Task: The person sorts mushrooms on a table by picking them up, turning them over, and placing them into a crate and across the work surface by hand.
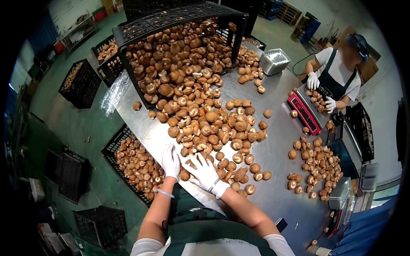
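Observation:
Brown mushrooms (pixel 205 128) spill over the metal table (pixel 273 153) from a black crate (pixel 179 19) lying on its side. My left hand (pixel 171 161), in a white glove, rests at the table's near left edge with its fingers together, beside the pile; whether it holds anything does not show. Just right of it, my right hand (pixel 204 172), also gloved, has its fingers spread against the near mushrooms and grips none. Below the table edge, left of my hands, stands a crate of mushrooms (pixel 136 167).
At the right, a co-worker (pixel 337 77) in white gloves handles mushrooms on a red scale (pixel 304 114). Another mushroom heap (pixel 320 164) lies nearer. Clear plastic trays (pixel 275 62) stand behind the pile. Black crates (pixel 100 226) sit on the green floor.

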The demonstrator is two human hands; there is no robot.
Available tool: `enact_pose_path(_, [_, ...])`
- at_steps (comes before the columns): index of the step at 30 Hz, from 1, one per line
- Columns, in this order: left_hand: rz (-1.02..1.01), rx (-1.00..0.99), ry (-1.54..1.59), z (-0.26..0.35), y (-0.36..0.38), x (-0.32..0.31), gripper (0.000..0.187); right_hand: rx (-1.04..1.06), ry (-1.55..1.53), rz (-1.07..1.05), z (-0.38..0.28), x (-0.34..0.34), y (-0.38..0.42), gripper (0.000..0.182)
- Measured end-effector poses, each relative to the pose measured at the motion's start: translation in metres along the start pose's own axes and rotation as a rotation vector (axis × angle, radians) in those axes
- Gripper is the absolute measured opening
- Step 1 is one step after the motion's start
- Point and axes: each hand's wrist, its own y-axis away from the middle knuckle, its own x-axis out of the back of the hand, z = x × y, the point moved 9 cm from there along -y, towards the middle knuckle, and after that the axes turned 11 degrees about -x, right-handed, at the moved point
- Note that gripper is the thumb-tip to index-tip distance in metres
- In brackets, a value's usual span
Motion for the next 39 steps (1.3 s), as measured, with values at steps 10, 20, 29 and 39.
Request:
enact_pose_path(10, [-0.01, 0.084, 0.225, 0.005, 0.05, 0.038, 0.034, -0.32, -0.361, 0.329, 0.088, 0.03, 0.05, 0.032])
enact_pose_path(20, [-0.227, -0.03, 0.289, 0.077, 0.048, 0.044, 0.024, -0.297, -0.285, 0.274, 0.089, 0.037, 0.044, 0.032])
enact_pose_path(29, [-0.684, 0.821, 1.443, 0.115, 0.103, -0.009, 0.055, -0.003, -0.49, 0.266, 0.006, 0.073, 0.078, 0.03])
enact_pose_path(39, [-0.419, 0.794, 1.39, 0.087, 0.089, 0.017, 0.068, -0.159, -0.62, 0.226, 0.046, 0.047, 0.019, 0.027])
